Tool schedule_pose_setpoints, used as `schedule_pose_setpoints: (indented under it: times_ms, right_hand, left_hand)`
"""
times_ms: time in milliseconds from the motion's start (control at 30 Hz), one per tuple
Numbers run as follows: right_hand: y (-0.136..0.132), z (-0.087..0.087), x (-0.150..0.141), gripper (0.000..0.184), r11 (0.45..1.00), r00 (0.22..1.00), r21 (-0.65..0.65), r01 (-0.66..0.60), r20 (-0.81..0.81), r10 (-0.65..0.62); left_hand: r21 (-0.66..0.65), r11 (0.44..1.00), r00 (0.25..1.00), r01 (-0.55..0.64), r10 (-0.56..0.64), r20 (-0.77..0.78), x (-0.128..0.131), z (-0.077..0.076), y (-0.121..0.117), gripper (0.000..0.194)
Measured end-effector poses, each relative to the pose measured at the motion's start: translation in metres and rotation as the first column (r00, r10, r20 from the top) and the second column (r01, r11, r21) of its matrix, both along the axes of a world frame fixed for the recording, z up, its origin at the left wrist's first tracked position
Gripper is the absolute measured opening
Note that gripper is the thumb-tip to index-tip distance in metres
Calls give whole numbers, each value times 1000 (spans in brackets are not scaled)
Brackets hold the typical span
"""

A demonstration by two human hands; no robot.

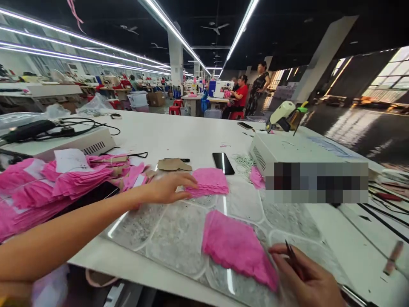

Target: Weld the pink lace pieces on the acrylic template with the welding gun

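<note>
My left hand (169,187) reaches across from the left, thumb and fingers apart, its fingertips at the left edge of a small stack of pink fabric pieces (211,181). In my right hand (306,273), at the lower right, is a pair of dark pointed tweezers (290,252), its tips upward. Just left of that hand a pink fabric piece (238,247) with a wavy edge lies on the grey marble-patterned mat (179,238). The right hand's fingertips are close to this piece's right edge; whether they touch it I cannot tell.
Pink fabric bundles (64,183) with paper labels pile up at left. A black phone (223,163), a brown cardboard template (174,164) and a pen (183,160) lie behind the stack. White machine boxes (287,149) stand on the table (150,132). Several people are farther back.
</note>
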State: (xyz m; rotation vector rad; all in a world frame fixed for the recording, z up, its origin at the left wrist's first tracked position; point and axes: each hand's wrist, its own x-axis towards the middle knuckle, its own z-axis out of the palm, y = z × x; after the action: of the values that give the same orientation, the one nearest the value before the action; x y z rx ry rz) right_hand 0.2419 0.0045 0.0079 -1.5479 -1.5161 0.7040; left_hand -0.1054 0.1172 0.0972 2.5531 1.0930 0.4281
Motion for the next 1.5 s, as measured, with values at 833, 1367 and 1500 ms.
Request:
schedule_pose_setpoints:
  times_ms: [833, 1367, 1500]
  right_hand:
    - [2, -6, 8, 23, 983, 895, 94, -159, 434, 103]
    - [-20, 8, -8, 44, 972, 988, -203, -116, 73, 133]
    - [-10, 5, -17, 46, 982, 994, -161, -100, 25, 105]
  left_hand:
    - [43, 924, 885, 380, -350, -307, 153, -38, -52, 22]
    - [-325, 910, 957, 258, -287, -46, 161, -32, -35, 24]
    - [-363, 928, 997, 81, -70, 44, 163, -43, -37, 20]
